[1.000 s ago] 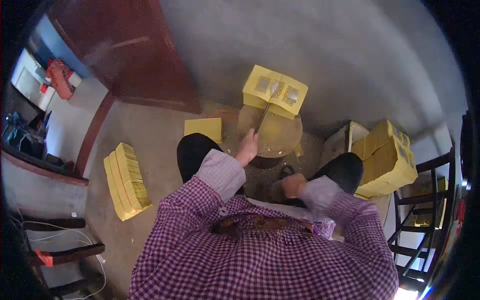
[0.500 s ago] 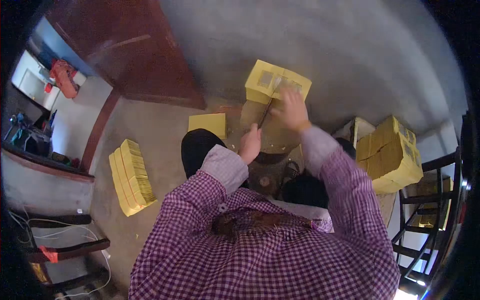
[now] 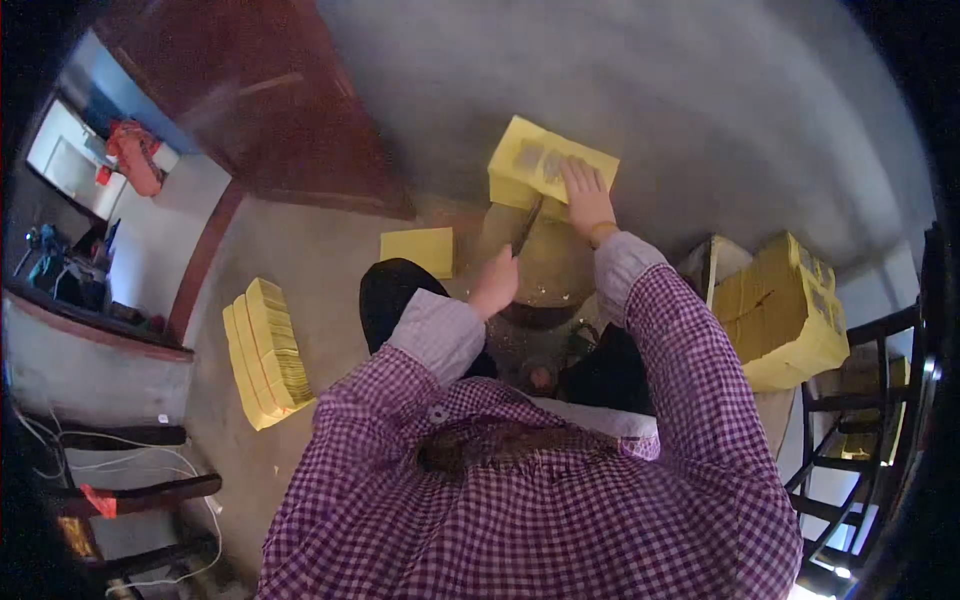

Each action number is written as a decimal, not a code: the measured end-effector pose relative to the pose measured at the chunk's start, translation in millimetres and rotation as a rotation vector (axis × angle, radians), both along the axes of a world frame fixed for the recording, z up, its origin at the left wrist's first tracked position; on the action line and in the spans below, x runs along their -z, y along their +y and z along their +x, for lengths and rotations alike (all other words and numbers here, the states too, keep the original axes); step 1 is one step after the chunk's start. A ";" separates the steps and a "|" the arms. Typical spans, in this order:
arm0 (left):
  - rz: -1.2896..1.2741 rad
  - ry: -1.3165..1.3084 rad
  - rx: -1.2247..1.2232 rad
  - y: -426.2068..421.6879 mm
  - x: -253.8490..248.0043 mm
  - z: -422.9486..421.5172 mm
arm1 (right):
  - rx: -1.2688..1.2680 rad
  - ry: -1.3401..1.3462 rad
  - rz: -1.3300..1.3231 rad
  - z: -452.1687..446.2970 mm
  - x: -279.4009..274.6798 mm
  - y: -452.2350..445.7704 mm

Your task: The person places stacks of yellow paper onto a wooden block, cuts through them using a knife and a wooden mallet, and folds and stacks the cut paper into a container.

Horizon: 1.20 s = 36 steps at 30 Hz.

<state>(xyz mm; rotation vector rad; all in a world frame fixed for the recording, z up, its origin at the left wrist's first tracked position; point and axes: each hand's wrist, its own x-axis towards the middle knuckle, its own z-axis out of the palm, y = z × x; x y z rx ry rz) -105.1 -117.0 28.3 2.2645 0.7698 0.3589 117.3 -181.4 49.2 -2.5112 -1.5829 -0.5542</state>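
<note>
My left hand (image 3: 495, 284) is closed around the near end of a thin dark stick-like tool (image 3: 528, 228). The tool slants up and away, its far end at the near edge of a stack of yellow paper (image 3: 507, 160). Greyish rectangular patches mark the stack's top sheet. My right hand (image 3: 587, 194) lies with fingers stretched out on the right part of that top sheet. Beneath the stack is a brownish support (image 3: 555, 255), partly hidden by my hands.
Left on the floor are a small yellow block (image 3: 417, 248) and a tied bundle of yellow paper (image 3: 266, 352). To the right stands a large yellow paper stack (image 3: 785, 310), near a dark slatted chair (image 3: 850, 405). A brown door (image 3: 250, 100) and grey wall lie ahead.
My right hand has come down from a blurred sweep to rest on the top sheet. The tool's far end has drawn back from over the sheet to its near edge.
</note>
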 end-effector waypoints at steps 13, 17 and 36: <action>0.262 0.190 0.338 24.6 -53.0 -49.2 | -0.115 0.271 0.263 -9.3 -27.1 -20.0; 0.525 0.020 0.575 65.6 -16.2 -26.2 | -0.330 0.192 0.134 11.8 -22.7 -21.5; -0.461 -0.022 -0.042 191.8 -8.2 137.7 | 0.310 1.645 0.577 84.3 42.9 7.8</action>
